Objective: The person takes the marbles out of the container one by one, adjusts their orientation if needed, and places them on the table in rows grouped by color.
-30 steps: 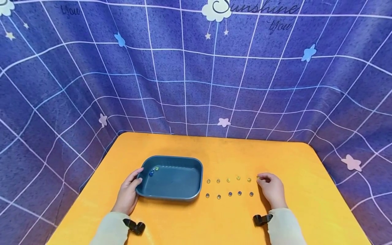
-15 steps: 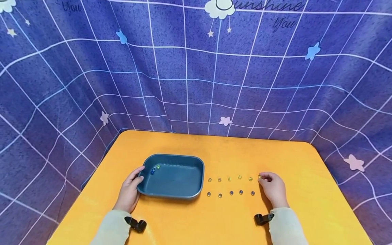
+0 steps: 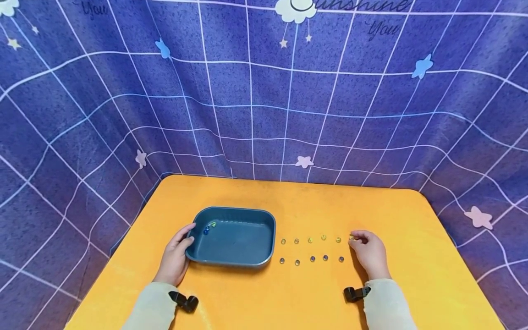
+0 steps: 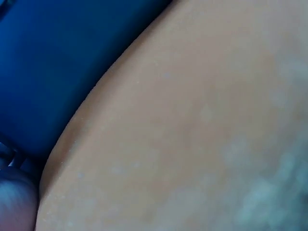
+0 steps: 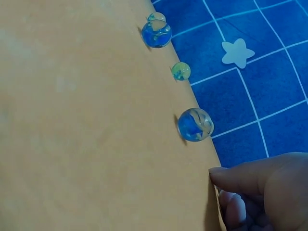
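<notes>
A dark blue tray (image 3: pixel 268 222) sits on the orange table (image 3: pixel 288 201), with a blue and a yellow marble (image 3: pixel 208 228) in its far left corner. My left hand (image 3: pixel 175 257) rests against the tray's left wall with fairly straight fingers; the left wrist view shows only blurred tray (image 4: pixel 57 62) and tabletop. Right of the tray lie two rows of several glass marbles (image 3: pixel 310 250). My right hand (image 3: pixel 370 253) sits at the right end of the far row, fingertips curled onto a yellow marble (image 3: pixel 351 237). The right wrist view shows a fingertip (image 5: pixel 250 178) near a blue marble (image 5: pixel 195 124).
A blue grid-patterned cloth (image 3: pixel 264 91) with stars hangs behind and around the table. The table's rounded far corners and side edges are in view. Bare orange surface lies beyond the marbles and in front of the tray. Black wrist-camera mounts (image 3: pixel 184 301) sit on both sleeves.
Both hands have stayed put. The view has shifted only slightly.
</notes>
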Tool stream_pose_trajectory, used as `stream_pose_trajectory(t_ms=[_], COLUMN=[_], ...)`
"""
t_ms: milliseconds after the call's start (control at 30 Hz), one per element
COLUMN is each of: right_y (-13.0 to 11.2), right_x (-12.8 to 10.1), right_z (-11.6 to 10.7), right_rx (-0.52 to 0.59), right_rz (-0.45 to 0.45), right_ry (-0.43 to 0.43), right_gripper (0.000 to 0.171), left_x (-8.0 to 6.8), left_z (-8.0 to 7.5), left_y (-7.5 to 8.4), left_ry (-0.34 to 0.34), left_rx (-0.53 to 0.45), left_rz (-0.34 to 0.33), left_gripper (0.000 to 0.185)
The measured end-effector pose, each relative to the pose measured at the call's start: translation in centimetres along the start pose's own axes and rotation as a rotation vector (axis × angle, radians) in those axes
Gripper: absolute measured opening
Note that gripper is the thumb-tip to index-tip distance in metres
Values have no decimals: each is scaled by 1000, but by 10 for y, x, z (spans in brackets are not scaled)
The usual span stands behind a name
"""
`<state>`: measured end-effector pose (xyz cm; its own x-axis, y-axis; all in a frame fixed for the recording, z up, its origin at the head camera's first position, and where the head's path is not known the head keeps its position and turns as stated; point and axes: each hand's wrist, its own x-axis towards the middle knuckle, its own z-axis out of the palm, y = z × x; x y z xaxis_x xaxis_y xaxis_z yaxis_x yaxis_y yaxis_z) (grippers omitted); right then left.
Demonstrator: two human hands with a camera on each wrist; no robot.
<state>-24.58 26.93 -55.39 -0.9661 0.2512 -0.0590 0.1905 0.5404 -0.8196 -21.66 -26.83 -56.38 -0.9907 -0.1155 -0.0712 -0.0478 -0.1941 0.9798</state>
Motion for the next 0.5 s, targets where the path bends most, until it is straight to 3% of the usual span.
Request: stream_pose_trajectory(t_ms=[333, 500], right_y=[-6, -27], right_x=[-8, -16], right_z=[-12, -16], right_rx=[275, 312], right_rz=[65, 11], right_ry=[5, 0], right_gripper=[40, 41], left_x=[1, 1], left_z=[0, -1], left_y=[-3, -3], left_ry=[10, 5], left_rx=[-12, -2], left_rz=[9, 9], left_gripper=[47, 47])
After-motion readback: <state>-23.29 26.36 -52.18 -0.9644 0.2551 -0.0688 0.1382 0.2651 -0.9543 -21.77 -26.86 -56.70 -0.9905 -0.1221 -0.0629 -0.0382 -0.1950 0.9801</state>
